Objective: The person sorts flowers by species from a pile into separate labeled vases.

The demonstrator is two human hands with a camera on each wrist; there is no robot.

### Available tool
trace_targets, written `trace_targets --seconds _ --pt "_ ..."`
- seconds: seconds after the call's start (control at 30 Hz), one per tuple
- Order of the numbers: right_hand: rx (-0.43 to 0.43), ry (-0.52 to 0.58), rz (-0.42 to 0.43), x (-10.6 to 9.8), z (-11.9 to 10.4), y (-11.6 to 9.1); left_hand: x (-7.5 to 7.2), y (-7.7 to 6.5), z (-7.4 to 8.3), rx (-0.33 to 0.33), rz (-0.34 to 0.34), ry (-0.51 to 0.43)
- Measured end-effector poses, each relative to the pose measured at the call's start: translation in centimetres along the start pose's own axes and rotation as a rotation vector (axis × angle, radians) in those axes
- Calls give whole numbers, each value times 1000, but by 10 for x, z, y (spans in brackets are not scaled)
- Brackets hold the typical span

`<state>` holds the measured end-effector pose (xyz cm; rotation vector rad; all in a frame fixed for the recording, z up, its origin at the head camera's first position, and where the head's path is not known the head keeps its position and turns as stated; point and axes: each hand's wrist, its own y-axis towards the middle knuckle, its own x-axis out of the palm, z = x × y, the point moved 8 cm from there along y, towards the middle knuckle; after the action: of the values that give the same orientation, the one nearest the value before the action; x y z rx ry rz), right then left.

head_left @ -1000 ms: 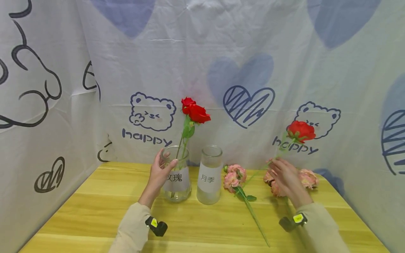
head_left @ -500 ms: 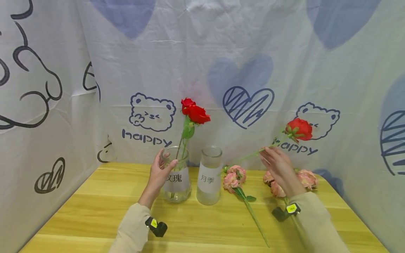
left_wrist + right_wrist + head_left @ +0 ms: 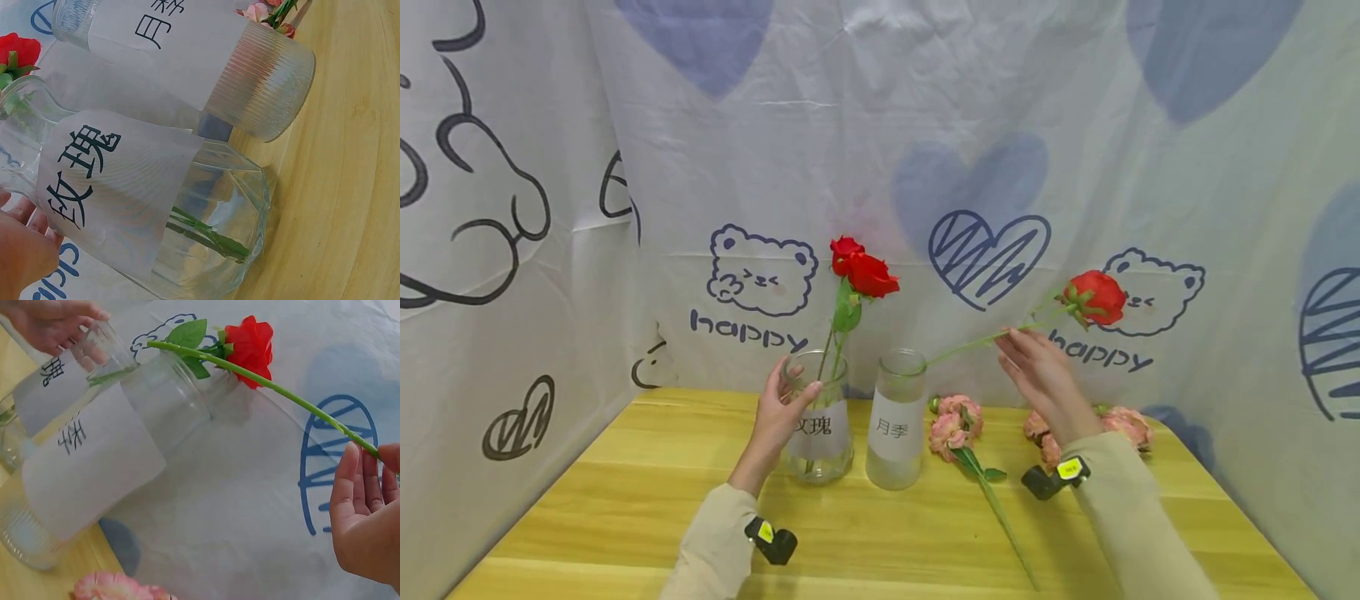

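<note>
My left hand [image 3: 781, 418] grips the neck of a clear glass vase [image 3: 823, 471] whose white label bears Chinese characters. Two red roses [image 3: 871, 275] stand in it, and their stem ends show through the glass [image 3: 244, 219] in the left wrist view. My right hand [image 3: 1048, 379] pinches the green stem [image 3: 287, 394] of another red rose [image 3: 1101, 297]. This rose slants, its bloom to the right and its bare stem end pointing left, near the rim of a second, straighter vase [image 3: 897, 471]. That labelled vase stands right of the first.
Pink flowers [image 3: 951, 429] lie on the wooden table [image 3: 700, 492] right of the vases, one stem running toward the front. More pink flowers [image 3: 1127, 427] lie farther right, partly behind my right arm. A printed white cloth [image 3: 970, 108] hangs behind the table.
My right hand has moved left and up with the rose, which has tipped so its stem lies closer to level and its end reaches farther left. The left hand stays on the vase.
</note>
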<state>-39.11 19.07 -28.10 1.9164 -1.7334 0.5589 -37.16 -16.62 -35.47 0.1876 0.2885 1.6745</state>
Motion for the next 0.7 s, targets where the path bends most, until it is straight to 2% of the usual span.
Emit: trace_targets --seconds 0.27,0.53,0.7 --pt "-65 -2 0 26 3 4 0 0 -1 1 5 -3" --pt "-41 -58 46 43 9 18 0 0 2 -30 -9 -28" --pt "-52 -92 66 59 14 23 -1 0 1 -15 -3 -26"
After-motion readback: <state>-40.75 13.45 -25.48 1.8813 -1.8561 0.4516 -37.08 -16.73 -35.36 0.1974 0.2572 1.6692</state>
